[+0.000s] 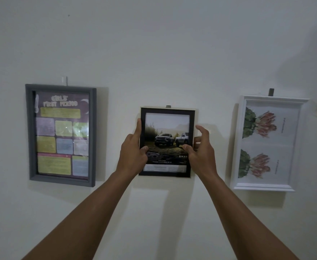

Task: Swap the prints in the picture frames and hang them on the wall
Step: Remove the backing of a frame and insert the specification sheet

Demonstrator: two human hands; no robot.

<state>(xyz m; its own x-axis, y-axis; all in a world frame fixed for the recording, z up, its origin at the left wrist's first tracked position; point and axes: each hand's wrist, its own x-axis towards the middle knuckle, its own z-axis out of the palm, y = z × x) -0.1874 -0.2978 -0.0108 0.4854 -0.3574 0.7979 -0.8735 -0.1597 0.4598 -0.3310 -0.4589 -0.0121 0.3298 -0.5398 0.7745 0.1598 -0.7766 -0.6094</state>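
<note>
Both forearms reach up and forward. The left hand (133,147) grips the left edge of the black-framed car print (168,128), with the thumb on the glass and the fingers curled round the side. The right hand (201,147) pinches the right edge, its thumb on the front low down and its fingers going behind, with one finger lifted clear.

The frame sits between the hands, against the wall (154,53), its top edge just under a small hook (168,106) above the fingertips. The hanger on its back is hidden, so I cannot tell whether it has caught. That is the main risk: if the hands let go before it seats, the frame would likely slide down the wall and fall. The right fingers tucked behind could also hold that side off the wall or leave the frame crooked.

Well out to the left of the left hand hangs a grey-framed poster (61,135). Out to the right of the right hand hangs a white-framed flower print (266,143). Each hangs on its own hook.
</note>
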